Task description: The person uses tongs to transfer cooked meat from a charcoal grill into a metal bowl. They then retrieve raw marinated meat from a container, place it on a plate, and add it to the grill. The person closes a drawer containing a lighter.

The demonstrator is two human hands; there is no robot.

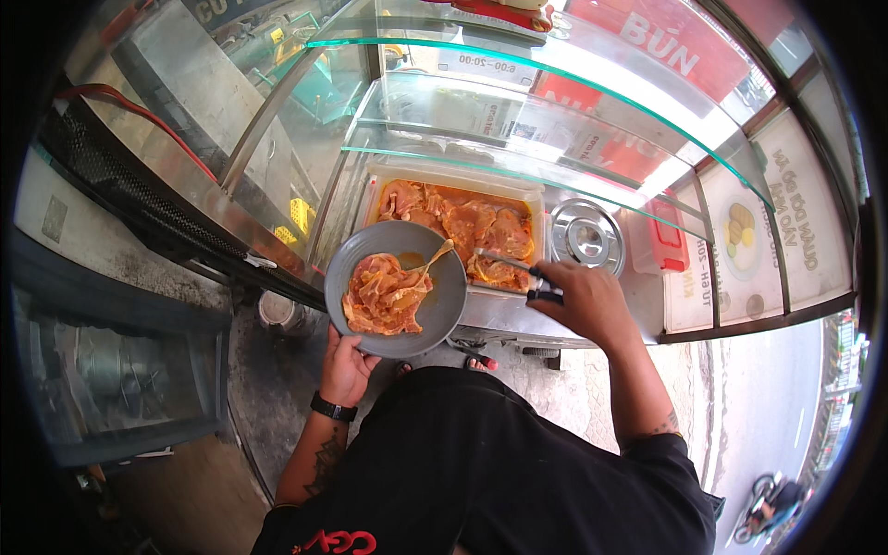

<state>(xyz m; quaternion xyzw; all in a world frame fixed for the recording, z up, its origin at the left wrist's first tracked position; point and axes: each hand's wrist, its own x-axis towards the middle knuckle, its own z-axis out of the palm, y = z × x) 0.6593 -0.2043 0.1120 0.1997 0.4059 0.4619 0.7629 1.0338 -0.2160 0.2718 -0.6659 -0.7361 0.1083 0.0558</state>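
My left hand (345,368) grips the near rim of a round grey plate (444,316), on which slices of marinated raw meat (385,295) lie in a heap, one strip reaching the right rim. A pair of metal tongs (510,259) with dark handles is in my right hand (586,298). The tongs' tips are over more marinated meat (479,218) in a rectangular plastic tub (454,175). Whether the tips pinch a piece, I cannot tell. The plate overlaps the tub's near left corner.
Glass shelves (534,166) span above the tub. Right of it are a round stainless-steel lid (588,236) and a clear plastic box with red clips (662,236). The cart's metal counter edge (513,318) runs beneath my right wrist. A lidded bucket (279,309) stands lower left.
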